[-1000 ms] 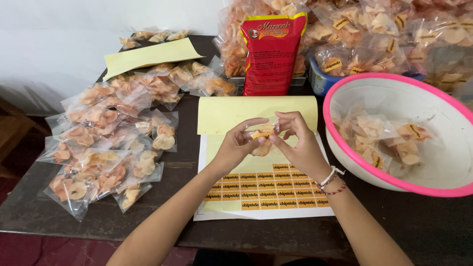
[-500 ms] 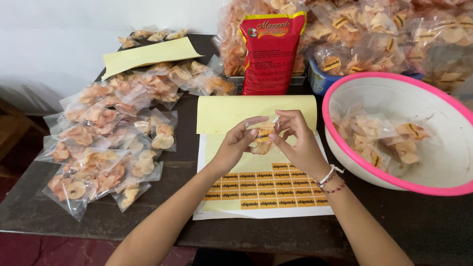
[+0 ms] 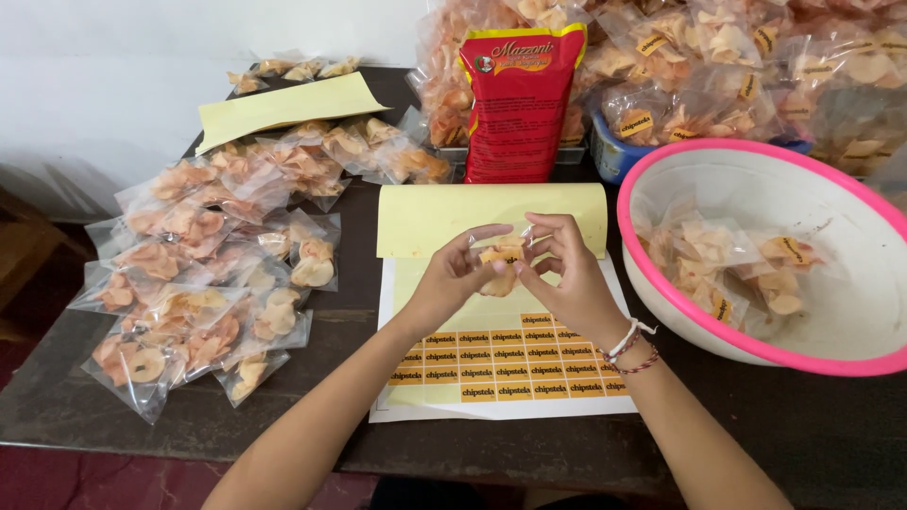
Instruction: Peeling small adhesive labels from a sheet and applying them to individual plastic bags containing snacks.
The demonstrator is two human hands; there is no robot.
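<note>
While both hands (image 3: 515, 274) pinch it, chip packet (image 3: 503, 263) between them.

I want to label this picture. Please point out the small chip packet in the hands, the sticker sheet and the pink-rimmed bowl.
small chip packet (image 3: 499, 267), head view, its middle.
sticker sheet (image 3: 501, 364), head view, orange sticker rows.
pink-rimmed bowl (image 3: 661, 297), head view, near rim.

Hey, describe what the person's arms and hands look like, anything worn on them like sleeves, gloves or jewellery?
Both forearms are bare, with no sleeves in view and no gloves. The left hand and its wrist carry nothing. The right hand has thin string bracelets at the wrist: a white one and a red one beside it. No rings or watch can be seen on either hand.
</note>
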